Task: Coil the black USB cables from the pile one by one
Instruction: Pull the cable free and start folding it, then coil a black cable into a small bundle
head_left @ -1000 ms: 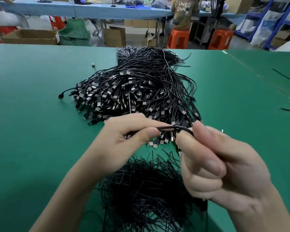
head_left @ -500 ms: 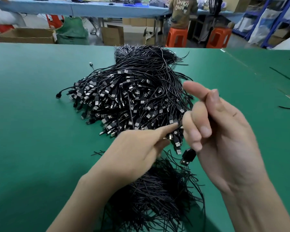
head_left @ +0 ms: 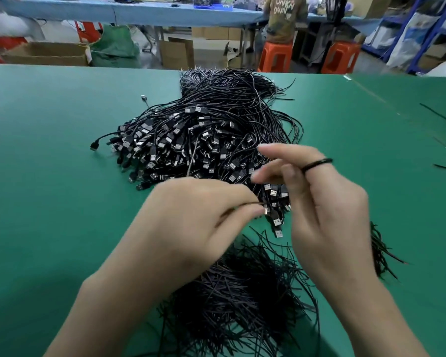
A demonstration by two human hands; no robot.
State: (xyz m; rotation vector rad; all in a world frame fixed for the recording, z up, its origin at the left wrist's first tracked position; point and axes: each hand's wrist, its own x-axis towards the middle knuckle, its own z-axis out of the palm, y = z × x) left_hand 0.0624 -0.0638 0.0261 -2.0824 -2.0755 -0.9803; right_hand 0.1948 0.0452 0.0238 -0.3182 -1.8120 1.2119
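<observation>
Left hand (head_left: pixel 204 217): grip clamped, thumb and forefinger pinching the thin run of one black cable (head_left: pixel 317 164). That cable arcs over the right hand (head_left: pixel 327 210) at 3 o'clock, as a loop lying across mostly straight, spread fingers. These are not curled on it, and motion blur hides the fingertips. The pile (head_left: pixel 204 140) sits at 12 o'clock of both hands, plugs toward the person.

Risks, as judged:
- Loop rests on straight fingers only; slack from the left pinch could let it slide off and spring open.
- Plugs lie just beneath the hands; the free end may snag a neighbour and drag it from the pile.
- Loose black strands (head_left: pixel 242 292) at 6 o'clock could tangle into the winding.
- Which plug belongs to the held cable cannot be told.

Surface: green worktop (head_left: pixel 49 176), matte; stray strands at 3 o'clock near its edge.

Room: blue tables (head_left: pixel 139 12) at 12 o'clock, orange stools (head_left: pixel 274 57), cardboard boxes (head_left: pixel 44 54), a person (head_left: pixel 285 19) facing away, shelving (head_left: pixel 422 34) at 2 o'clock.
</observation>
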